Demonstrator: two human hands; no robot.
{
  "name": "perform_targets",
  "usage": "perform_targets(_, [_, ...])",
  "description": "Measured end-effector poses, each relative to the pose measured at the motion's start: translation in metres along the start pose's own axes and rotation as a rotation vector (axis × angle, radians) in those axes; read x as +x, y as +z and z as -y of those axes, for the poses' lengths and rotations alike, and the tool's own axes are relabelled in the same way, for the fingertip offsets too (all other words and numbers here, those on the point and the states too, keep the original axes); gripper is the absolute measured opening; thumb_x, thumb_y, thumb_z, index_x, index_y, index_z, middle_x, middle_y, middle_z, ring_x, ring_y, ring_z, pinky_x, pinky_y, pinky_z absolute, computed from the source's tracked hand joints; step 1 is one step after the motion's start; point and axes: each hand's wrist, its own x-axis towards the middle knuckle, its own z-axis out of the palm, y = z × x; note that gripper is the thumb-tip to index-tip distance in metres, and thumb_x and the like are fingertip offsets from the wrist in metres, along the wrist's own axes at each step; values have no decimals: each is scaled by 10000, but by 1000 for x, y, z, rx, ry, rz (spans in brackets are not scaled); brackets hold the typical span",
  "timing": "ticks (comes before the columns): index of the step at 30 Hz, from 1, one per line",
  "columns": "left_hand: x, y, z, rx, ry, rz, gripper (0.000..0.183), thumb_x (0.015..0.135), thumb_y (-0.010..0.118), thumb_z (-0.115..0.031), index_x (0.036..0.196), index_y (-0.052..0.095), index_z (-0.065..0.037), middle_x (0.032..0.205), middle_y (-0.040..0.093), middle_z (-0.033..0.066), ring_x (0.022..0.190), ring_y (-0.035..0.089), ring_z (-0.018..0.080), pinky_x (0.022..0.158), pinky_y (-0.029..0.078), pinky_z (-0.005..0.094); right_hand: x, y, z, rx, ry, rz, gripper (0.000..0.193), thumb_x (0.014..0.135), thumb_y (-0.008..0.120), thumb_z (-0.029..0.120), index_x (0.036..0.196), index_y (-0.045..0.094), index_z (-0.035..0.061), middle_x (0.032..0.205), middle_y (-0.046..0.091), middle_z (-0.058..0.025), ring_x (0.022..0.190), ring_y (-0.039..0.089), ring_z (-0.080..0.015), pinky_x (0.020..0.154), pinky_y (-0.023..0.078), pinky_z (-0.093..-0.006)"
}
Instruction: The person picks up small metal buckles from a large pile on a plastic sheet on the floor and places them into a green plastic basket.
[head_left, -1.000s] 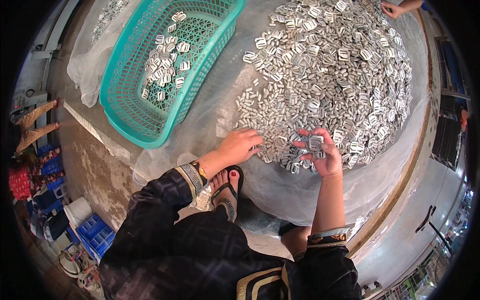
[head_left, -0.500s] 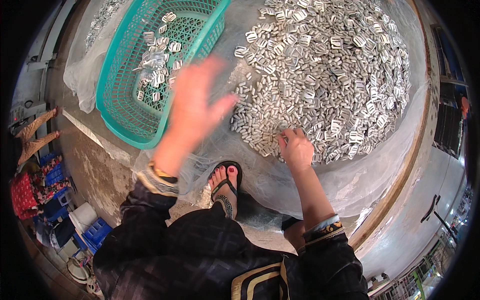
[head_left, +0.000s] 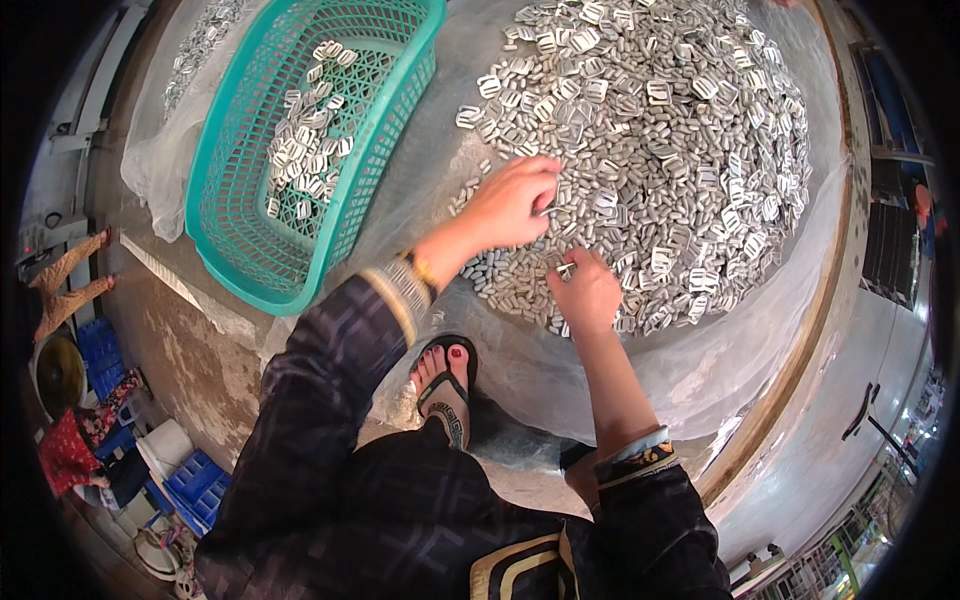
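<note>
A wide heap of small silvery metal pieces [head_left: 640,150] lies before me, pellet-like bits mixed with flat slotted buckles [head_left: 662,260]. My left hand [head_left: 510,205] reaches over the heap's near left part, fingers curled around a small metal piece mostly hidden by them. Just to its right and nearer me, my right hand [head_left: 588,295] pinches a thin metal piece [head_left: 566,270] between thumb and finger, low over the heap's near edge. Both look like buckles, though too little shows to be certain. At the left, a green plastic basket [head_left: 255,290] holds several slotted buckles [head_left: 300,145].
Translucent plastic sheeting [head_left: 560,370] lies under the heap. My sandalled foot [head_left: 445,375] is near its front edge. Another metal pile [head_left: 205,45] sits beyond the basket. At far left are a person's legs [head_left: 75,285] and blue crates [head_left: 195,485].
My left hand has swung from beside the basket rightward to the heap, and its fingers have curled. The right hand has stayed nearly in place. A clump over the basket's buckles has settled among them.
</note>
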Motion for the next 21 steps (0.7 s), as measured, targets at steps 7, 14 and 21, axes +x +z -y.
perform_targets(7, [-25, 21, 0, -81, 174, 382, 238, 584, 625, -12, 631, 395, -55, 1232, 543, 155, 1072, 524, 357, 851, 450, 413, 8, -36, -49, 809, 424, 286, 265, 708, 779, 238, 817, 599, 76, 654, 619, 4, 586, 550, -154, 552, 468, -280])
perform_targets(14, [-69, -31, 12, -668, -499, 164, 185, 675, 545, 65, 797, 467, -51, 950, 599, 87, 867, 578, 162, 711, 456, 285, 9, -58, -65, 1567, 582, 256, 194, 810, 704, 159, 937, 565, 112, 931, 623, -31, 741, 602, -155, 509, 494, -274])
perform_targets(21, [-76, 11, -6, 127, -164, 198, 294, 737, 636, -67, 1012, 535, -82, 850, 505, 92, 781, 563, 277, 681, 462, 359, 18, -67, -48, 1059, 466, 333, 171, 736, 726, 74, 855, 603, 73, 768, 593, 22, 665, 557, -74, 507, 470, -242])
